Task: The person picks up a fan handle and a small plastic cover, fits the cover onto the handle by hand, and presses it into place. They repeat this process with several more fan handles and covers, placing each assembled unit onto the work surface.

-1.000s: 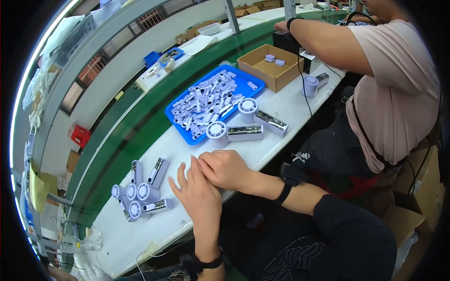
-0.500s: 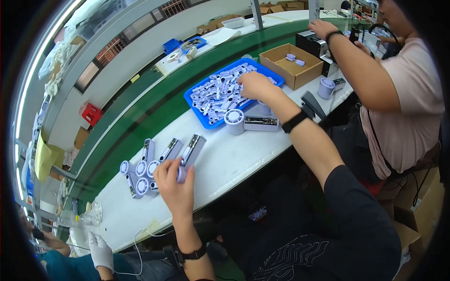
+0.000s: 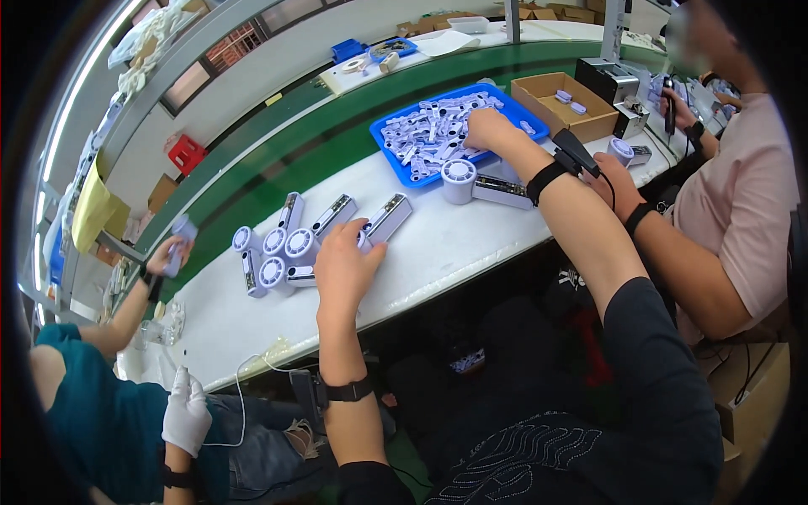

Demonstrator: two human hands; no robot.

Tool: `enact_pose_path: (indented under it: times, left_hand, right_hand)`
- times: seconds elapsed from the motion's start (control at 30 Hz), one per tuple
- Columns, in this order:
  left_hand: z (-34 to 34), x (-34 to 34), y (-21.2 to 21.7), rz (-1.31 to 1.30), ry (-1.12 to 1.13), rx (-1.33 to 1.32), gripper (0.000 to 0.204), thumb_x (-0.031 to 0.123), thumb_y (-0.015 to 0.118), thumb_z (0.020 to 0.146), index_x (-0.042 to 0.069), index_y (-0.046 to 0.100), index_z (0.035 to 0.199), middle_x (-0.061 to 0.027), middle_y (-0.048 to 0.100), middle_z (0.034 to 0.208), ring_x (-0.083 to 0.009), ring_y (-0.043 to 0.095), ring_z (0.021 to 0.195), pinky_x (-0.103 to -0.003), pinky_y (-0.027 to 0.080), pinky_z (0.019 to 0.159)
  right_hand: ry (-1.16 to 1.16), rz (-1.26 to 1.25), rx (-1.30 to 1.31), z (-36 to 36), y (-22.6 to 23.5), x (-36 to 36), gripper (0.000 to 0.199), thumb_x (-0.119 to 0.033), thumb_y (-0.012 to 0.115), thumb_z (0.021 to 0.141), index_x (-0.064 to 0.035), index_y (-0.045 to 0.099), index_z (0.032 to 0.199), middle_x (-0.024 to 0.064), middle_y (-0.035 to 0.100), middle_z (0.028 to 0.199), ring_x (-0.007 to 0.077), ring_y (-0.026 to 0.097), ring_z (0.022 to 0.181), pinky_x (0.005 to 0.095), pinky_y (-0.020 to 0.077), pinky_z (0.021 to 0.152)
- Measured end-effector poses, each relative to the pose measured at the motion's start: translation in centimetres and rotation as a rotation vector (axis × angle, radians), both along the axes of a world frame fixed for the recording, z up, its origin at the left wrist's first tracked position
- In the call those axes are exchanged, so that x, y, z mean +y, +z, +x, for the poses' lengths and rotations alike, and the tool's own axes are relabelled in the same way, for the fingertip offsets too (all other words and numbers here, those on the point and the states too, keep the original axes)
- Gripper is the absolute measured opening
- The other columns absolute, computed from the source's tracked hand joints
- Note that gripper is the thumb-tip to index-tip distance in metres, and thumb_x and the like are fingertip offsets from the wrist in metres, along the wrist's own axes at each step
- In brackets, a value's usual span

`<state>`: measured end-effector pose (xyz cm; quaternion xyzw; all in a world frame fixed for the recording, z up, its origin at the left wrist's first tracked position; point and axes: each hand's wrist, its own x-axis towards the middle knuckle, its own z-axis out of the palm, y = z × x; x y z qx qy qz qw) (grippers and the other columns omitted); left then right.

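Observation:
A lavender handheld fan (image 3: 390, 217) with its electronics showing along the handle lies on the white table under my left hand (image 3: 347, 265). My left fingers are closed round its round head. My right hand (image 3: 491, 132) reaches into a blue tray (image 3: 389, 167) heaped with small lavender plastic pieces (image 3: 425, 126). Its fingers are curled down among the pieces, and their tips are hidden. Below that forearm, another fan (image 3: 459, 181) stands on its head, its open handle pointing right. Several similar fans (image 3: 273, 242) are grouped left of my left hand.
A cardboard box (image 3: 547, 93) holding a few lavender pieces is beyond the tray, beside a black machine (image 3: 606, 82). At right, a co-worker holds a black tool (image 3: 669, 109). At left, another person wears a white glove (image 3: 187, 412) and lifts a blurred lavender device (image 3: 181, 236).
The view has shifted, so the table sits further right and higher. My left hand remains at the fan and my right in the tray. The left co-worker's raised hand with a device has come into view.

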<state>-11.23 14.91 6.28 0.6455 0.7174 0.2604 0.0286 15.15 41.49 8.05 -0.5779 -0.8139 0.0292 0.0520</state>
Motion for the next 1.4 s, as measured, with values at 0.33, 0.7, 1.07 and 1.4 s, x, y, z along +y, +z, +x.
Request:
enact_pose_path:
  times: [0.33, 0.7, 1.07, 1.4]
  left_hand:
    - [-0.1, -0.4, -2.1, 0.187, 0.015, 0.270, 0.055, 0.024, 0.085, 0.082, 0.007, 0.072, 0.133, -0.0145, 0.070, 0.132, -0.0349, 0.062, 0.129, -0.049, 0.047, 0.111]
    - [11.6, 8.3, -0.5, 0.350, -0.488, -0.284, 0.072, 0.019, 0.087, 0.082, 0.003, 0.061, 0.147, -0.0213, 0.056, 0.154, -0.0402, 0.051, 0.145, -0.048, 0.039, 0.124]
    - [9.7, 10.6, -4.3, 0.303, -0.423, -0.155, 0.061, 0.016, 0.090, 0.081, 0.003, 0.070, 0.137, -0.0209, 0.062, 0.147, -0.0433, 0.059, 0.134, -0.049, 0.047, 0.114]
    - [5.7, 11.6, -7.7, 0.328, -0.470, -0.181, 0.070, 0.010, 0.088, 0.082, 0.006, 0.064, 0.148, -0.0215, 0.051, 0.161, -0.0403, 0.054, 0.144, -0.050, 0.038, 0.124]
  right_hand:
    - [0.047, 0.201, 0.656, 0.2, 0.6, -6.9, 0.027, -0.017, 0.074, 0.095, -0.0016, 0.080, 0.117, 0.0196, 0.081, 0.108, 0.0302, 0.078, 0.102, 0.0400, 0.0603, 0.090]
    - [0.304, -0.533, 1.918, 10.1, -1.4, -21.3, 0.040, 0.001, 0.075, 0.095, 0.0066, 0.069, 0.134, 0.0189, 0.069, 0.142, 0.0269, 0.073, 0.120, 0.0412, 0.0567, 0.109]
    - [0.103, -0.286, 1.736, 9.8, -4.9, -24.2, 0.021, -0.006, 0.080, 0.097, -0.0009, 0.071, 0.115, 0.0032, 0.072, 0.112, 0.0094, 0.068, 0.103, 0.0267, 0.0562, 0.092]
    - [0.108, -0.046, 1.486, 7.3, -6.4, -22.8, 0.025, -0.011, 0.079, 0.099, -0.0037, 0.073, 0.122, 0.0041, 0.074, 0.109, 0.0111, 0.070, 0.100, 0.0285, 0.0560, 0.091]
